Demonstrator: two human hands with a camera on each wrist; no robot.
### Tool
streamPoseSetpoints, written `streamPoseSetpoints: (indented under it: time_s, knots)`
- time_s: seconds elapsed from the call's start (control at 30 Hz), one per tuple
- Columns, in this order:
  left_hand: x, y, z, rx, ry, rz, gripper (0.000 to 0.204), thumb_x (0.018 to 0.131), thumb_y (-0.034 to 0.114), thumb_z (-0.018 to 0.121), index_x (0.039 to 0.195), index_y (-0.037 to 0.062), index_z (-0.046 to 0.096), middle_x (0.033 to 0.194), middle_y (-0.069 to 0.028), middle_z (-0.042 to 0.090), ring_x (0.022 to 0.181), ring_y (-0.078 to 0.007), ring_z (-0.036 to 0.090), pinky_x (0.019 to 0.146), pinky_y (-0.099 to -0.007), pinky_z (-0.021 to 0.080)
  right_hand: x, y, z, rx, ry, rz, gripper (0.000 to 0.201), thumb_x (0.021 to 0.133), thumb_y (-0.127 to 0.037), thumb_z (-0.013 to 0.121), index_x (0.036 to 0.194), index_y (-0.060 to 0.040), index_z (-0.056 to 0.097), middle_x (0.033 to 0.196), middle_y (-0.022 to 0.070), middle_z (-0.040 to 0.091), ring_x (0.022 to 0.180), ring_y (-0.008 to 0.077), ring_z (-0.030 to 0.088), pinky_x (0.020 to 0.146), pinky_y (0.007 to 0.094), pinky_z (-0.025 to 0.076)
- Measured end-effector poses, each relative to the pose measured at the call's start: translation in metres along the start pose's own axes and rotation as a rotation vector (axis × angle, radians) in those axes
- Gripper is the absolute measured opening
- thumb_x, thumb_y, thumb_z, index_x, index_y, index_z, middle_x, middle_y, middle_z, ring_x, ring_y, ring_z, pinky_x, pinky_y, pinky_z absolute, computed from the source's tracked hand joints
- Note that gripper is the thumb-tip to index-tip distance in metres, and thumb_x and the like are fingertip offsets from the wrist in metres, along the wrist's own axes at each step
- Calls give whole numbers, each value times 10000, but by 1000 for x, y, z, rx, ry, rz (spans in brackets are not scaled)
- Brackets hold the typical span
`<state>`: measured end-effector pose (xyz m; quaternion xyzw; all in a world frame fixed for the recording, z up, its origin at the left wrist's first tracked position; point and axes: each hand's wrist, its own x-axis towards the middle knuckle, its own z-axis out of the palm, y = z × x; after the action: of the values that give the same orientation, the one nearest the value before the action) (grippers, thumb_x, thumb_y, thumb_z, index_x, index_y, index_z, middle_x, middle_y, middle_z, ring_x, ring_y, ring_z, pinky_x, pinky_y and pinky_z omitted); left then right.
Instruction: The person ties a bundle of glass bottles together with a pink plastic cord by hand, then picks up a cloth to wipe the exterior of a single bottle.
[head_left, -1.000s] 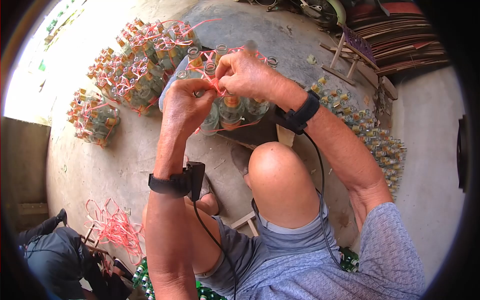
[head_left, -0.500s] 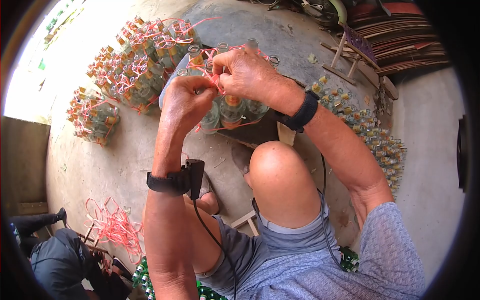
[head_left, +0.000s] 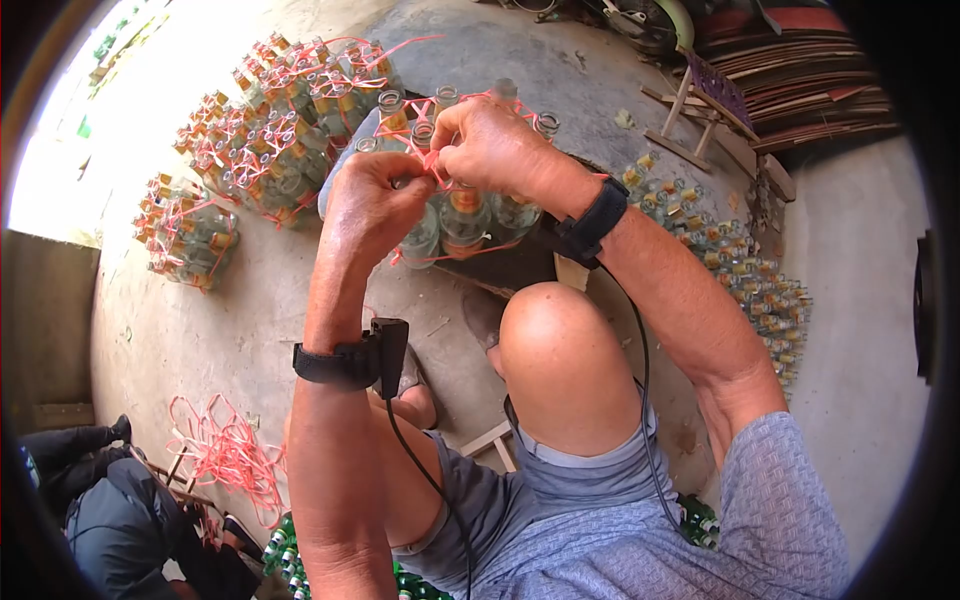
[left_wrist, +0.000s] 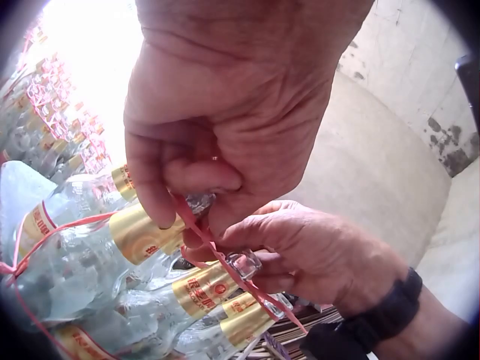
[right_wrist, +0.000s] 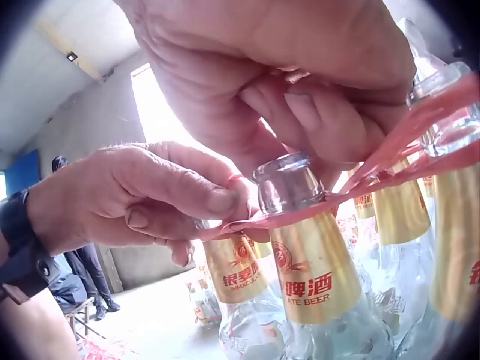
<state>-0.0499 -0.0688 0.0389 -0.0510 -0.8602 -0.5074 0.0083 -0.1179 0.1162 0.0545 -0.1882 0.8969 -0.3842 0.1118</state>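
Clear glass bottles with gold neck labels stand grouped under both hands; one bottle (head_left: 465, 222) faces the knees, another (right_wrist: 311, 262) is close up in the right wrist view. Pink plastic strap (head_left: 432, 162) (right_wrist: 420, 169) runs around and between the necks. The left hand (head_left: 375, 200) (left_wrist: 225, 97) (right_wrist: 142, 195) pinches the strap between thumb and fingers beside a neck. Close on its right, the right hand (head_left: 500, 150) (left_wrist: 307, 247) (right_wrist: 277, 75) has curled fingers pinching strap at the same spot. The exact crossing of the strap is partly hidden by the fingers.
Strapped bottle bundles (head_left: 270, 150) stand at the upper left, loose bottles (head_left: 760, 290) at the right. A tangle of pink strap (head_left: 225, 455) lies lower left near another person (head_left: 125, 530). Green bottles (head_left: 290, 555) are beneath the seated person; a wooden stool (head_left: 700, 110) stands upper right.
Both hands stay at the same bottle necks with only slight shifts. The left forearm has moved slightly left, and the other person at lower left has shifted a little.
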Motion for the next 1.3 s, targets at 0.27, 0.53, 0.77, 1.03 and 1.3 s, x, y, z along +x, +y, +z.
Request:
streamPoseSetpoints:
  time_s: [0.27, 0.53, 0.77, 1.03, 1.3]
  knots:
    - [-5, 5, 0, 96, 26, -47, 215, 894, 228, 769, 1007, 59, 838, 755, -147, 750, 692, -222, 738, 693, -384, 569, 1, 3, -6, 170, -114, 35, 106, 890, -79, 772, 965, -10, 802, 865, 40, 775, 762, 103, 679, 649, 315, 563]
    - [-7, 5, 3, 175, 56, -17, 210, 885, 216, 769, 1026, 79, 843, 820, -185, 773, 762, -294, 771, 758, -421, 589, 2, 3, -6, 208, -119, 39, 110, 885, -89, 786, 970, -20, 803, 865, 32, 768, 759, 106, 670, 629, 314, 537]
    - [-8, 24, -5, 57, -62, -130, 176, 978, 118, 720, 1055, -8, 816, 761, -45, 724, 558, -102, 653, 505, -287, 542, -2, -5, -12, 232, -149, 75, 124, 884, -99, 787, 982, -24, 801, 875, 30, 768, 756, 111, 676, 616, 301, 526]
    - [-5, 21, -6, 81, -93, -124, 173, 983, 118, 721, 1068, -2, 812, 794, -43, 740, 567, -91, 647, 501, -282, 538, -3, -7, -19, 347, -232, 132, 116, 887, -77, 748, 986, -51, 799, 867, 12, 760, 732, 87, 649, 593, 291, 503]
    - [-6, 21, -5, 62, -77, -125, 147, 988, 119, 742, 1058, 16, 820, 793, -21, 718, 584, -91, 646, 499, -272, 531, -4, -7, -23, 361, -271, 158, 130, 877, -72, 728, 985, -62, 798, 874, 13, 765, 740, 89, 644, 614, 279, 487]
